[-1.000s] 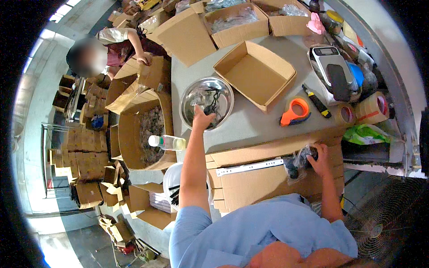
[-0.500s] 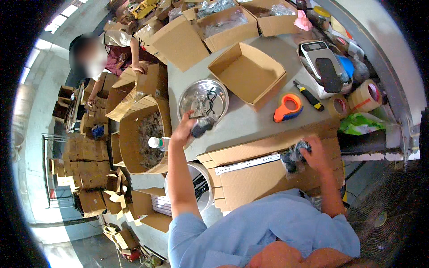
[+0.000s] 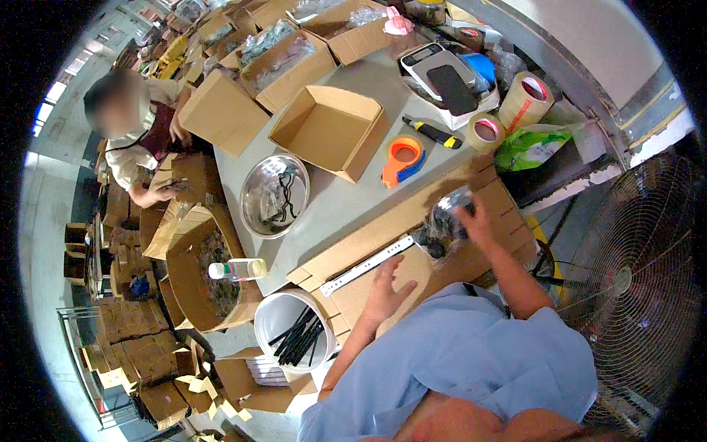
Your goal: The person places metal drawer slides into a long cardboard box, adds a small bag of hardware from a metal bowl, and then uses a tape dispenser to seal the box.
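My left hand (image 3: 387, 291) lies flat with fingers apart on a stack of flattened cardboard (image 3: 368, 250), just below a white strip (image 3: 366, 264). Nothing shows in it. My right hand (image 3: 480, 221) grips a clear plastic bag of small dark parts (image 3: 442, 225) on the same cardboard, at the table's near right corner. A round metal bowl (image 3: 276, 195) holding black pieces sits on the grey table (image 3: 346, 199), up and to the left of my left hand.
On the table are an open empty carton (image 3: 328, 129), an orange tape dispenser (image 3: 403, 158), a utility knife (image 3: 431, 132), tape rolls (image 3: 524, 99) and a scale (image 3: 442, 77). A white bucket (image 3: 283, 317), a bottle (image 3: 236, 270) and a parts carton (image 3: 184, 250) stand left; another person (image 3: 132, 140) works beyond. A fan (image 3: 633, 280) stands right.
My left hand has drawn back from the metal bowl to the cardboard stack close to me. My right hand has stayed on the plastic bag.
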### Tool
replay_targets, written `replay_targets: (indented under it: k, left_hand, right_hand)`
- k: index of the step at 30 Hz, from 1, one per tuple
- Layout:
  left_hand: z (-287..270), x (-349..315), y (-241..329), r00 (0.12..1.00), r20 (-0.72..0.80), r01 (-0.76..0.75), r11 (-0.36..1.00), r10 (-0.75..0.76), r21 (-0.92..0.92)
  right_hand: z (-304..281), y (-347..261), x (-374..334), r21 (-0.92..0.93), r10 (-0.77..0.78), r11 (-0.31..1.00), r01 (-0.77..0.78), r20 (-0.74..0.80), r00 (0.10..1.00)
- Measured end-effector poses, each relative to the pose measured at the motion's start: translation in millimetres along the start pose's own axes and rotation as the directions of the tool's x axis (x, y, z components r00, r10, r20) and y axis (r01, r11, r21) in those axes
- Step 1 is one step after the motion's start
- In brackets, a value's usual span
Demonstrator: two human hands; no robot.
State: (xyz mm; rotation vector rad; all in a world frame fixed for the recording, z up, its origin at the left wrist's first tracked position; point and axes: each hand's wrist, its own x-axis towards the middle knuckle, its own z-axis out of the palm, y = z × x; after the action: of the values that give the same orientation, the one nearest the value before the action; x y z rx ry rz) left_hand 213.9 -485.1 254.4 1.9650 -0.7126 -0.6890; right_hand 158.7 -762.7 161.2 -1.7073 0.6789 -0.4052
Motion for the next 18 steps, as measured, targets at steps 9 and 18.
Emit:
replay_targets:
  k: [9, 18]
  left_hand:
    - [-9.8, 4.3, -47.9, 0.983, -0.123, -0.061, 0.880, 0.134, 0.472]
    - [-170.5, 94.8, -109.4, 0.657, -0.720, 0.281, 0.815, 0.222, 0.507]
  right_hand:
    - [-35.8, 43.0, 40.0, -0.829, -0.059, 0.556, 0.067, 0.041, 0.997]
    - [-46.9, 56.0, 32.5, -0.873, -0.431, 0.449, 0.190, -0.025, 0.902]
